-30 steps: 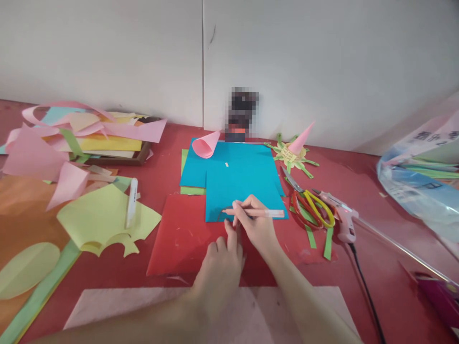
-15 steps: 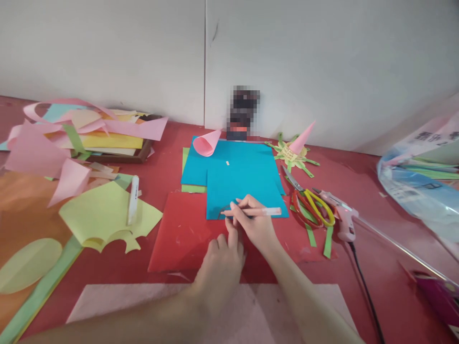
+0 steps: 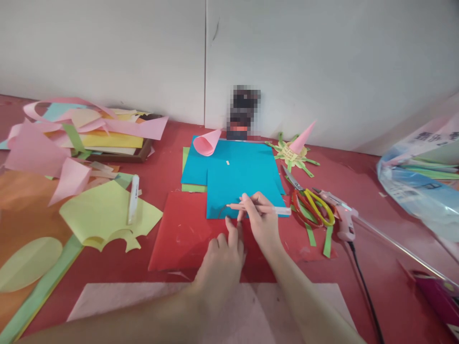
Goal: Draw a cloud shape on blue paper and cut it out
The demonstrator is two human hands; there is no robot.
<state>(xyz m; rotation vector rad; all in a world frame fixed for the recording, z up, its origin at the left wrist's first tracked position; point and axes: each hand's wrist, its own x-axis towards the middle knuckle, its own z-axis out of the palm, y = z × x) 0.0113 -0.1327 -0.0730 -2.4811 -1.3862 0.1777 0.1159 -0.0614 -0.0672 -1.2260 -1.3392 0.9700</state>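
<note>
Red surface (image 3: 358,167) stretches out all around both hands. The red sheet (image 3: 179,229) lies under the left grip (image 3: 223,253) and off to its left, and the blue sheet (image 3: 244,179) runs away beyond it, near edge pretty much left to right. Left grip has its index finger stretched to that edge, the others curled; can't tell if it's pinching the paper. Right grip (image 3: 264,220) is over the blue sheet's near part, fingers pinched on the pen (image 3: 268,209). Scissors (image 3: 310,203) sit off to its right, blades angled away and left. The pen's long axis goes left to right, tip pointing left just past the fingers, clear end sticking out right. Little curved line (image 3: 221,211) just left of the tip.
</note>
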